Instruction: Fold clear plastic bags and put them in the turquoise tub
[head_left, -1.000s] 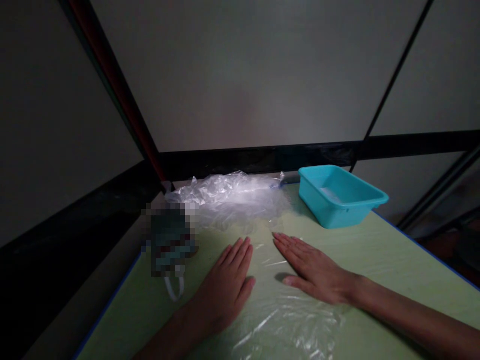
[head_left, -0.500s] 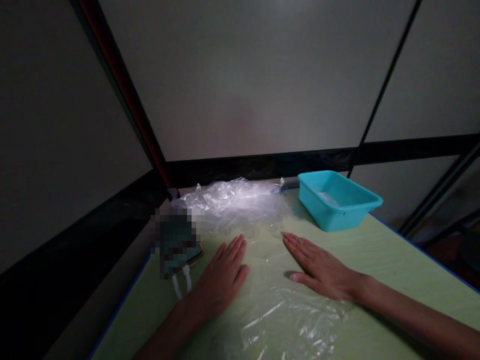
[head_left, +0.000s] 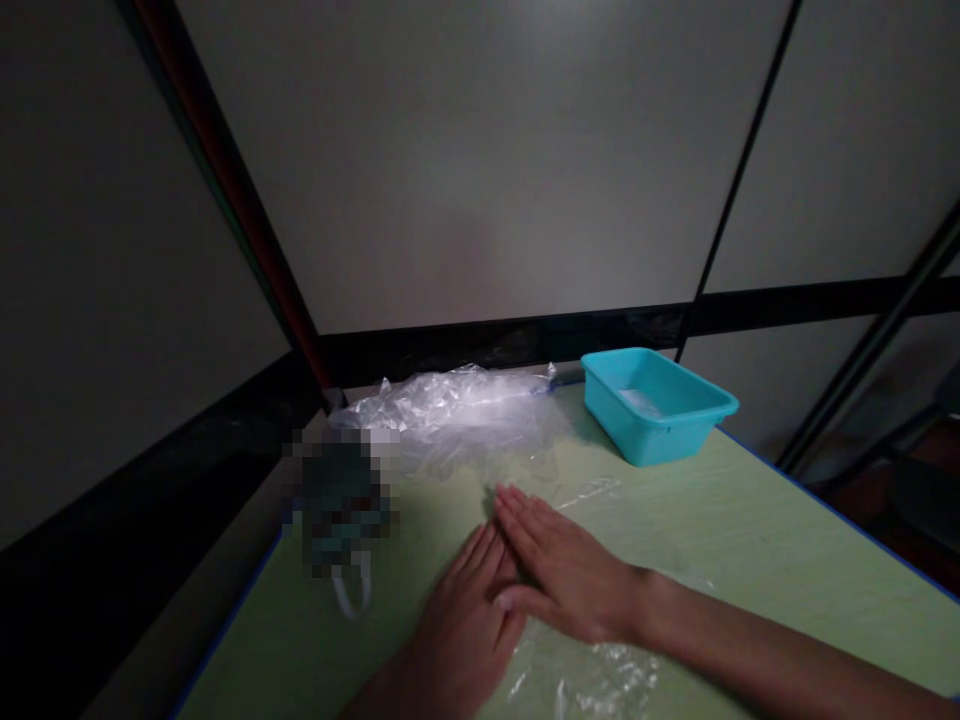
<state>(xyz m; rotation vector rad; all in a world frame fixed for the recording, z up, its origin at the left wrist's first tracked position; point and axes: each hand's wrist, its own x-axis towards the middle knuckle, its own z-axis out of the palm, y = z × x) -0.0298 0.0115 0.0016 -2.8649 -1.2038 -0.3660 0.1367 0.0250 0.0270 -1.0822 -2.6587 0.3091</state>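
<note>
At the left of the green counter (head_left: 262, 640) is a dark thing (head_left: 345, 495) covered in blurry squares, so I cannot tell what it is. A white loop (head_left: 352, 592) lies at its near end. Next, at the back by the wall, is a crinkly heap of clear plastic (head_left: 450, 400). In front of it is the left hand (head_left: 472, 615), flat, with its fingers close together. The right hand (head_left: 566, 575) is flat too, its fingers close together, and its thumb touches the left hand. A thin clear plastic sheet (head_left: 611, 675) lies on the counter around the right hand; under the palms I cannot see. Farther right, near the back, sits a blue-green tub (head_left: 667, 443) with something pale (head_left: 640, 402) inside.
</note>
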